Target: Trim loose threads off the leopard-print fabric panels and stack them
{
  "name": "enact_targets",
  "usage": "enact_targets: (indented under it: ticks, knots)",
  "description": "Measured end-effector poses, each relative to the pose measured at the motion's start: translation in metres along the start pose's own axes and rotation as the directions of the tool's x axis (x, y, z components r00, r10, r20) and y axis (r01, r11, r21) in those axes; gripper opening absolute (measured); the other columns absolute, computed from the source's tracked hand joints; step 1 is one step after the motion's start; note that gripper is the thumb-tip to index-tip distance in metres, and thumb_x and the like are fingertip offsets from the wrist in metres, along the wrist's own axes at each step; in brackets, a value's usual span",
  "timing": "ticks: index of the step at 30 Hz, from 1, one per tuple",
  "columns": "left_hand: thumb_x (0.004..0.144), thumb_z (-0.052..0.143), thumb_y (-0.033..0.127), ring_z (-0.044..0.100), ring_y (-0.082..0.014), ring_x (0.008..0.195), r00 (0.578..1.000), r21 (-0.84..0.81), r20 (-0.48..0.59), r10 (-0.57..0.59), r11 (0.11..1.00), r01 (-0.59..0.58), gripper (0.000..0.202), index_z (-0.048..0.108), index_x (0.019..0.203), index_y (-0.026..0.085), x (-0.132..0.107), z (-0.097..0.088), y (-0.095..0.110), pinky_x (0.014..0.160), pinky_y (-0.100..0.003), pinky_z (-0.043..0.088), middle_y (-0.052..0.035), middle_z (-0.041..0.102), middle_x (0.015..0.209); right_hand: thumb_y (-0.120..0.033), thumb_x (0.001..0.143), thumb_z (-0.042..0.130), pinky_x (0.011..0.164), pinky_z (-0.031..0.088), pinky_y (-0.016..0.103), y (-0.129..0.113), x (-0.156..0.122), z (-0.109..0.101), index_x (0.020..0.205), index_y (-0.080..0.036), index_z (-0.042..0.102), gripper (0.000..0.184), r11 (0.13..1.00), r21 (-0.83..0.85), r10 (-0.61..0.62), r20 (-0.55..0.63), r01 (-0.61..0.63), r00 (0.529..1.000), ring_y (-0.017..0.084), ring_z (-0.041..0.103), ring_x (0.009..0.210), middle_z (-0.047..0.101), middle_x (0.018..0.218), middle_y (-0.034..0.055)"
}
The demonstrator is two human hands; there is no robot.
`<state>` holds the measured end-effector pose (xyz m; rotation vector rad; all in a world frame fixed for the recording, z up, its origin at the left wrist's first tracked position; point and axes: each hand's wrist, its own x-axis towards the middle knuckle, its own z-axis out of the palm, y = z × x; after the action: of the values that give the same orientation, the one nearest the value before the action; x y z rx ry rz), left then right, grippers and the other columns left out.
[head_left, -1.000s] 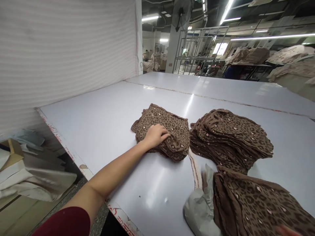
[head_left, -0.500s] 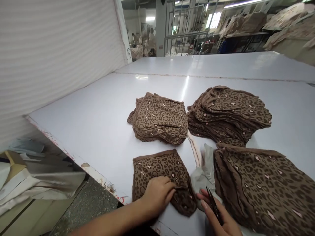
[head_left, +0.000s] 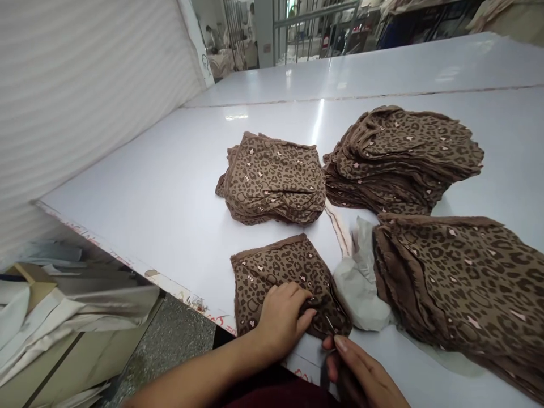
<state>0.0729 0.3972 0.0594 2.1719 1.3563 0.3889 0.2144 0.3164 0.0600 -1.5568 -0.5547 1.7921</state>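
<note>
A single brown leopard-print fabric piece (head_left: 276, 272) lies flat near the front edge of the white table (head_left: 170, 187). My left hand (head_left: 283, 320) presses on its near right corner, fingers curled and pinching the cloth. My right hand (head_left: 361, 374) is closed around small thread snips (head_left: 329, 324), whose tip touches the same corner. Behind lie a folded pile of the same fabric (head_left: 274, 178), a larger fanned pile (head_left: 399, 156) and another pile at the right (head_left: 463, 283).
A crumpled grey-white paper or cloth (head_left: 359, 283) sits between the single piece and the right pile. A white striped sheet (head_left: 85, 85) hangs at the left. Below the table's left edge are boxes with pale fabric (head_left: 51, 317). Metal racks stand in the background.
My left hand left the folded pile and pulled one piece to the front edge. My right hand came in with the snips and reached that piece's corner. The view tilted down.
</note>
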Motion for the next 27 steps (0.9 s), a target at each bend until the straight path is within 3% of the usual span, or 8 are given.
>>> enact_targets:
  ticks: [4,7,10,13,17,19,22,27]
  knots:
    - [0.084,0.048,0.018,0.055,-0.0161,0.085,1.0,0.035,0.018,-0.01,0.999,0.01,0.012,0.058,0.088,0.021,0.0,-0.003,-0.006,0.078,-0.03,0.042,-0.0003,0.061,0.088,-0.063,0.072,0.052,0.035,0.021,0.017,-0.002,0.004,-0.005,0.082,-0.02,0.06,0.045,0.999,-0.033,-0.015,0.002,0.015,1.0,0.005,0.03,0.036,0.056,0.058,-0.0027]
    - [0.081,0.05,0.018,0.055,-0.016,0.082,0.996,0.084,0.087,-0.019,0.996,0.012,0.01,0.058,0.085,0.019,-0.002,-0.016,-0.013,0.076,-0.029,0.043,-0.0009,0.06,0.085,-0.06,0.07,0.055,0.06,0.049,0.024,-0.005,0.007,-0.012,0.083,-0.02,0.065,0.044,0.978,-0.171,-0.129,-0.047,0.119,0.991,0.018,0.061,0.067,0.068,0.078,0.0042]
    - [0.08,0.054,0.025,0.054,-0.0187,0.09,0.992,0.118,0.12,0.041,0.991,-0.055,0.02,0.056,0.1,0.021,-0.002,-0.023,-0.013,0.079,-0.032,0.043,-0.0026,0.059,0.096,-0.06,0.067,0.057,0.1,0.036,0.037,-0.005,0.012,-0.015,0.093,-0.019,0.065,0.049,0.963,-0.232,-0.167,-0.124,0.135,0.978,0.028,0.053,0.11,0.069,0.097,0.0092]
    - [0.084,0.05,0.028,0.052,-0.0198,0.093,0.987,0.159,0.129,0.091,0.981,-0.111,0.026,0.053,0.11,0.023,0.002,-0.017,-0.008,0.08,-0.034,0.043,-0.0034,0.057,0.104,-0.059,0.068,0.055,0.106,0.028,0.041,-0.003,0.015,-0.016,0.101,-0.018,0.063,0.053,0.966,-0.234,-0.15,-0.172,0.108,0.973,0.028,0.049,0.116,0.067,0.105,0.0107]
    - [0.088,0.043,0.022,0.053,-0.0179,0.086,0.991,0.182,0.119,0.066,0.979,-0.087,0.016,0.059,0.091,0.02,0.006,-0.003,-0.004,0.077,-0.033,0.043,-0.003,0.059,0.092,-0.058,0.068,0.057,0.1,0.036,0.034,-0.004,0.01,-0.014,0.094,-0.019,0.064,0.048,0.964,-0.236,-0.172,-0.193,0.125,0.966,0.027,0.052,0.111,0.068,0.102,0.0087]
    - [0.088,0.043,0.022,0.053,-0.0171,0.083,0.991,0.15,0.088,0.097,0.983,-0.109,0.016,0.059,0.086,0.019,0.005,0.0,-0.007,0.075,-0.032,0.043,-0.0027,0.059,0.088,-0.057,0.071,0.056,0.077,0.048,0.026,-0.006,0.005,-0.01,0.091,-0.019,0.064,0.043,0.973,-0.19,-0.157,-0.142,0.129,0.977,0.021,0.06,0.087,0.068,0.091,0.0065]
    - [0.088,0.043,0.023,0.054,-0.0162,0.082,0.992,0.071,0.001,0.127,0.989,-0.127,0.016,0.058,0.085,0.019,0.001,0.003,-0.015,0.076,-0.03,0.043,-0.0022,0.059,0.086,-0.058,0.077,0.051,0.04,0.029,0.019,-0.008,-0.004,0.0,0.094,-0.018,0.059,0.044,0.994,-0.078,-0.073,-0.018,0.071,0.997,0.007,0.04,0.043,0.066,0.076,0.0023]
    - [0.09,0.041,0.022,0.054,-0.0162,0.081,0.986,0.026,-0.07,0.15,0.989,-0.148,0.017,0.057,0.088,0.02,-0.006,0.001,-0.019,0.074,-0.031,0.043,-0.0017,0.06,0.085,-0.059,0.082,0.042,0.044,0.016,0.022,-0.007,-0.003,0.01,0.089,-0.015,0.053,0.047,0.998,-0.06,-0.009,0.073,0.013,0.997,0.004,0.022,0.038,0.058,0.058,-0.002]
